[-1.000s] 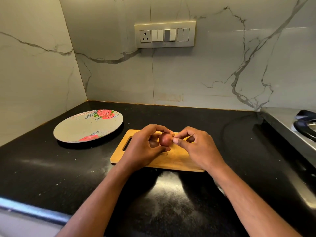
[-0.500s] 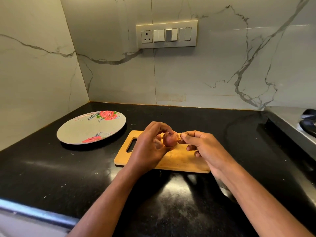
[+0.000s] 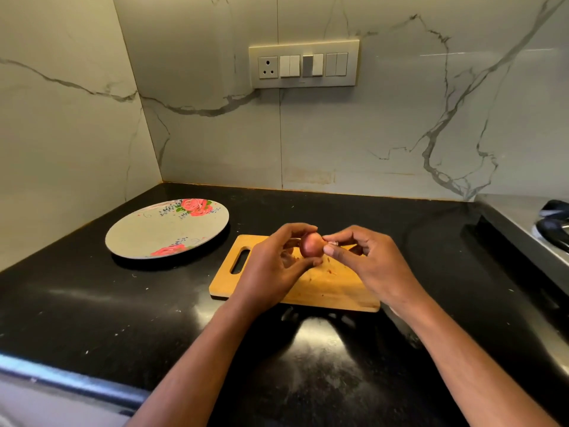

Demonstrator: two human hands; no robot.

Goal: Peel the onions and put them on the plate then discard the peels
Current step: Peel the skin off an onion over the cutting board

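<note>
A small reddish-brown onion (image 3: 311, 245) is held above the wooden cutting board (image 3: 323, 288). My left hand (image 3: 274, 266) grips it from the left, fingers over the top and thumb underneath. My right hand (image 3: 366, 260) pinches the skin at the onion's right end between thumb and forefinger. A few tiny peel scraps (image 3: 331, 271) lie on the board. The grey plate with pink roses (image 3: 160, 232) sits to the left of the board with nothing on it.
The black counter (image 3: 123, 318) meets marble walls at the back and left. A steel stove (image 3: 529, 232) stands at the right edge. A switch panel with a socket (image 3: 303, 65) hangs on the back wall.
My right hand shifted its pinch on the onion's right end, and the onion turned a little in my left hand. The view moved slightly.
</note>
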